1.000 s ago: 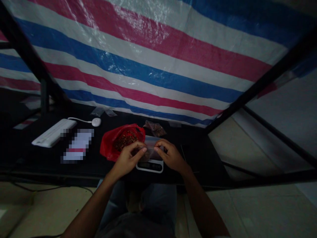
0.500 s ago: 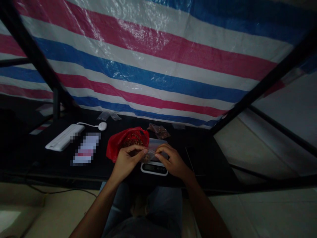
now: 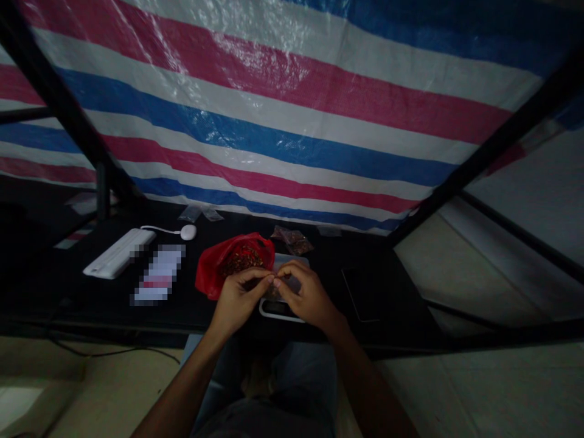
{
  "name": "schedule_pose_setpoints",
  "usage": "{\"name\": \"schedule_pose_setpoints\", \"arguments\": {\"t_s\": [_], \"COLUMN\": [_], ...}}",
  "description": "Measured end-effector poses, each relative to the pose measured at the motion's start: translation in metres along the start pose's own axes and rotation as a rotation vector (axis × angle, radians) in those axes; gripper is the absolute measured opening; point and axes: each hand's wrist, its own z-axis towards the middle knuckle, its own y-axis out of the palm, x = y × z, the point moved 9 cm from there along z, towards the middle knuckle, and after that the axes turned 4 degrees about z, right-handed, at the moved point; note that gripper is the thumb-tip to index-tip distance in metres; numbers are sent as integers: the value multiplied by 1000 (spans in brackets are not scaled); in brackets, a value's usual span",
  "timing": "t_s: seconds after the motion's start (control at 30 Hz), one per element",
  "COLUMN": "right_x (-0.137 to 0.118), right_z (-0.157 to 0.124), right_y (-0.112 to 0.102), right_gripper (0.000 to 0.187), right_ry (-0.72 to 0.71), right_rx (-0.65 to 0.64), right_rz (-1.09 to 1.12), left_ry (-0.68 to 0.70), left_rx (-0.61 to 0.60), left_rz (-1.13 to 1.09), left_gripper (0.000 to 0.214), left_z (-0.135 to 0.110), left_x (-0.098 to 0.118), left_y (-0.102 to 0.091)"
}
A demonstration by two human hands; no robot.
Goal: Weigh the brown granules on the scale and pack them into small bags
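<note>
My left hand (image 3: 238,298) and my right hand (image 3: 309,294) meet at the fingertips above a digital kitchen scale (image 3: 278,309). Both pinch the upper edge of a small clear plastic bag (image 3: 291,263), which holds some dark material. The hands hide most of the scale's display. To the left, next to my left hand, lies a red plastic bag (image 3: 210,274), open and filled with reddish-brown dried pieces (image 3: 240,260).
A black table carries small filled bags (image 3: 292,239), a few clear bags (image 3: 196,213), a white keyboard (image 3: 119,253), a corded white mouse (image 3: 188,232), a pixelated paper (image 3: 157,274) and a dark tablet (image 3: 362,294). A striped tarpaulin (image 3: 274,121) hangs behind.
My hands have drawn closer, with the fingertips now together on the clear bag's edge. The hands cover more of the scale. The view has shifted slightly since the earliest frame.
</note>
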Motion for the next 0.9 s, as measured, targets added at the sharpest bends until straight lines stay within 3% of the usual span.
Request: {"name": "schedule_pose_setpoints", "arguments": {"t_s": [0.3,0.47,0.53,0.6,0.63,0.7,0.77,0.83,0.9], "right_x": [5,7,11,18,21,24,24,25,27], "right_z": [-15,-11,1,17,27,46,61,71,73], "right_y": [1,-8,-23,-45,-60,-85,-98,-93,-71], "right_gripper": [12,12,12,14,14,13,13,11,10], "right_ry": [84,83,85,97,101,80,39,7,0], "right_rx": [-174,-217,-201,-163,-115,-33,16,-8,-89], "right_rz": [-81,-171,-190,-223,-254,-351,-454,-491,-438], "left_ry": [13,31,101,159,164,64,-165,-223,-200], "left_rx": [25,-19,12,113,132,53,-171,-263,-289], "left_rz": [132,167,288,510,658,968,1163,1182,1167], "left_gripper": [27,33,34,40,46,58,55,40,28], "left_z": [-6,4,17,38,52,81,104,117,124], "left_x": [11,23,32,37,34,12,-28,-46,-47], "left_y": [-18,-22,-37,-64,-76,-95,-105,-109,-106]}}
